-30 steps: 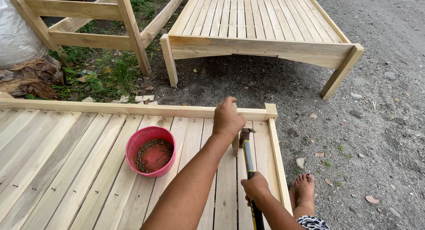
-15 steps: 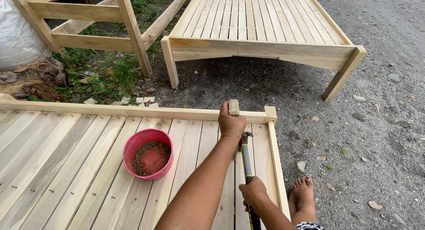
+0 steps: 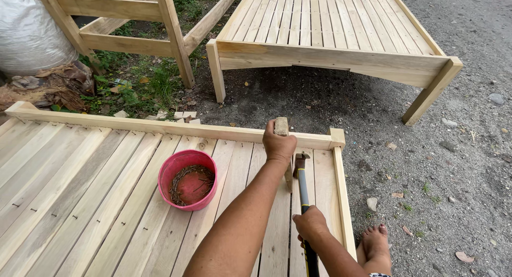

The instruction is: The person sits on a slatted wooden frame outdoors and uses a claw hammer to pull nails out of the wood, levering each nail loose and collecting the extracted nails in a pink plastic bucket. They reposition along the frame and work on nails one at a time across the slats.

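Wood block (image 3: 281, 126): stiff, light, rough; left hand (image 3: 278, 145) grips its lower end. Right hand (image 3: 310, 225) fists hammer (image 3: 302, 186) handle.

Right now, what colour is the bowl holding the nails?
Pink-red bowl, clearest in the head view.

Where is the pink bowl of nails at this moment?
In the head view, the pink bowl stands on the slatted wooden platform, left of the person's left forearm and left hand, some slats away from the hammer.
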The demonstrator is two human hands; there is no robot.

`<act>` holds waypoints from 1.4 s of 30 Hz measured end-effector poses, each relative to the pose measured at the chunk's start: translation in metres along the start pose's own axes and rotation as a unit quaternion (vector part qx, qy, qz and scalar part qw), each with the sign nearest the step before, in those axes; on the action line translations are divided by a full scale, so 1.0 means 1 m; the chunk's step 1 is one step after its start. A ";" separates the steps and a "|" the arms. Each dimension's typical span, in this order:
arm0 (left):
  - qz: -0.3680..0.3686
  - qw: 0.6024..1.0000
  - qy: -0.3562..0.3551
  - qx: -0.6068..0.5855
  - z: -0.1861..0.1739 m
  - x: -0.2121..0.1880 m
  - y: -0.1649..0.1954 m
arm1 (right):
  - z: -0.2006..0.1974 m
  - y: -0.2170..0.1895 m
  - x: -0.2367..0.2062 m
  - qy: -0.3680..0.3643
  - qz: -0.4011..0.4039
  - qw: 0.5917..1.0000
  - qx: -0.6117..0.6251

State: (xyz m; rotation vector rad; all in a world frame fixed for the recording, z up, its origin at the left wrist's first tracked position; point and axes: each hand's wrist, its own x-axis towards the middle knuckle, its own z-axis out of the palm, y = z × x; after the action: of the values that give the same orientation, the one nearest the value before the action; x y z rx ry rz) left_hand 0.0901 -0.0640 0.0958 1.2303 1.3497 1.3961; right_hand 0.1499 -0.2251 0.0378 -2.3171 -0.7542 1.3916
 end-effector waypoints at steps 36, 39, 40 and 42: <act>0.120 0.961 0.081 -0.237 -0.236 0.034 0.045 | 0.010 -0.008 -0.017 -0.042 -0.075 0.992 -0.090; 0.147 0.968 0.099 -0.176 -0.234 0.036 0.014 | 0.011 -0.009 -0.015 -0.040 -0.077 0.992 -0.092; 0.162 0.968 0.102 -0.161 -0.234 0.036 0.003 | 0.010 -0.009 -0.015 -0.040 -0.076 0.992 -0.097; 0.143 0.976 0.111 -0.124 -0.239 0.035 -0.014 | 0.009 -0.009 -0.016 -0.038 -0.073 0.991 -0.105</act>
State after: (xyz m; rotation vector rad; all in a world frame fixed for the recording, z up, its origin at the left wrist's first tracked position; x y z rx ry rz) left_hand -0.1517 -0.0749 0.0978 1.1589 1.1294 1.8916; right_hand 0.1334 -0.2271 0.0495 -2.3160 -1.1194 1.4020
